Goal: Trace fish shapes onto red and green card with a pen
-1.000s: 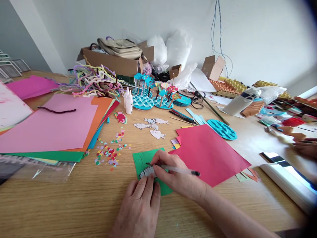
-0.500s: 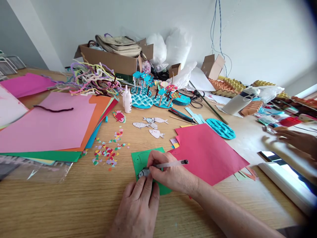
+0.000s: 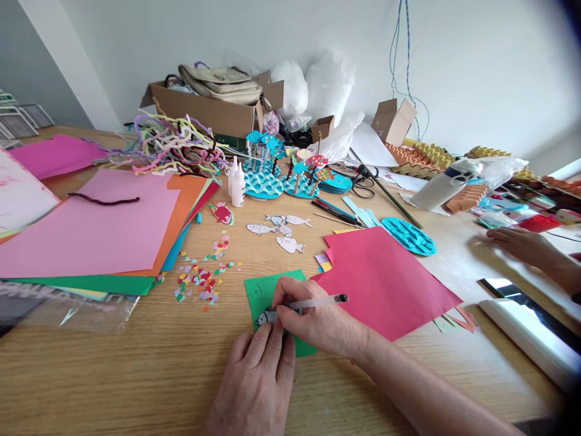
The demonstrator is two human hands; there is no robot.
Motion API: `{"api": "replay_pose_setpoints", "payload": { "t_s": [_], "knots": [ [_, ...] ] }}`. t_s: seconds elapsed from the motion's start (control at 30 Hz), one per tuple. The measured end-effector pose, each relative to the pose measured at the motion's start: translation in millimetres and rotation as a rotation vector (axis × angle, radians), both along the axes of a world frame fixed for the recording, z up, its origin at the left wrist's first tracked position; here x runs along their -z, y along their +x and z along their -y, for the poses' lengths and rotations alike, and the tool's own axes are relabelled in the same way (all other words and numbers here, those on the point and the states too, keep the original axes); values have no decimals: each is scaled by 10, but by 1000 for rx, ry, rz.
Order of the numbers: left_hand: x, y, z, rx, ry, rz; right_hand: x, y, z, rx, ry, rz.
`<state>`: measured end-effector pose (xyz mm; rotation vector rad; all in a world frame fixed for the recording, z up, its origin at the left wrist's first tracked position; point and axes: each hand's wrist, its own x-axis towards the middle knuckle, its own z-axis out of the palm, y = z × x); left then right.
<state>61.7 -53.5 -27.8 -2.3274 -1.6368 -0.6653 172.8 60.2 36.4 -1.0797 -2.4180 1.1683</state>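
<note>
A small green paper sheet (image 3: 261, 289) lies on the wooden table (image 3: 113, 375) in front of me, with a grey paper fish cutout (image 3: 264, 317) on top. My left hand (image 3: 256, 381) lies flat, its fingertips pressing the fish down onto the green sheet. My right hand (image 3: 318, 321) is closed on a clear pen (image 3: 320, 301) whose tip sits at the fish's edge, under my fingers. A faint pen outline shows on the green sheet's far corner.
A red sheet (image 3: 385, 281) lies just right of the green one. Several white fish cutouts (image 3: 281, 230), confetti scraps (image 3: 202, 278), glue bottles (image 3: 236, 184), a stack of coloured paper (image 3: 95, 230) and pipe cleaners (image 3: 175, 145) lie beyond. Another person's hand (image 3: 526, 245) rests at the right.
My right hand has tilted the pen flatter and drawn its tip in along the fish. The other person's hand has moved left across the table at the right.
</note>
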Motion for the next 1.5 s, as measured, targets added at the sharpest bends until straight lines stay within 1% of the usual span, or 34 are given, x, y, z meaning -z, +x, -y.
{"api": "replay_pose_setpoints", "payload": {
  "t_s": [0.13,0.37,0.53,0.7,0.87,1.07,1.33,1.5],
  "knots": [
    [15,3,4,4,-31,-24,9,-5,3,-6,-5,-8],
    [-27,9,-4,-2,14,48,41,-23,17,-18,-13,-23],
    [-46,13,-2,-3,26,61,18,-48,20,-32,-24,-26],
    [-43,16,2,-1,38,64,-22,-71,6,-44,-95,-29],
    [-46,12,-9,1,46,66,-11,-97,-29,-75,-131,-4],
    [-50,23,-8,-10,20,61,-18,-114,-52,-104,-185,2],
    [-42,4,-15,-11,16,59,-13,-118,-59,-124,-171,-9],
    [-64,5,-12,-5,16,54,-1,-110,-51,-119,-185,-10]
  ]
}}
